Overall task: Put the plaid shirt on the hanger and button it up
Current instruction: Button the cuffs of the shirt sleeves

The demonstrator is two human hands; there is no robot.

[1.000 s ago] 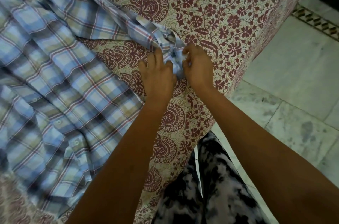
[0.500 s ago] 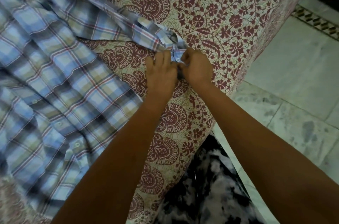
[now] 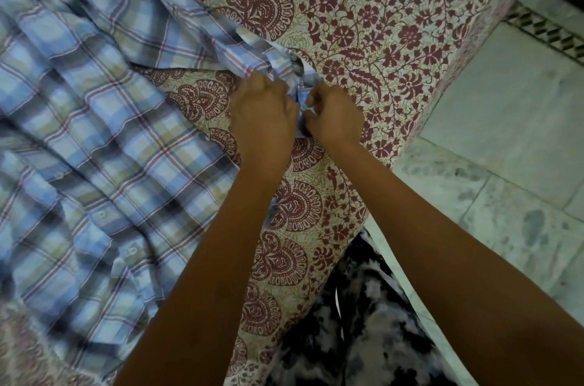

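Observation:
A blue, beige and red plaid shirt (image 3: 104,139) lies spread over the left of the bed, its buttoned front placket running down the lower left. One sleeve stretches right to its cuff (image 3: 300,82) near the bed's edge. My left hand (image 3: 264,120) and my right hand (image 3: 335,117) are side by side with fingers curled, both pinching the cuff between them. No hanger shows in view.
The bed carries a cream sheet with maroon floral print (image 3: 379,22), its edge dropping off at the right. Beyond it lies a pale marble floor (image 3: 505,132) with a patterned border strip (image 3: 550,34). My black-and-white patterned trousers (image 3: 363,322) press against the bed's side.
Both hands stayed on the cuff, closing tighter on it and shifting slightly down and right. The cuff's fabric is now more bunched between the fingers.

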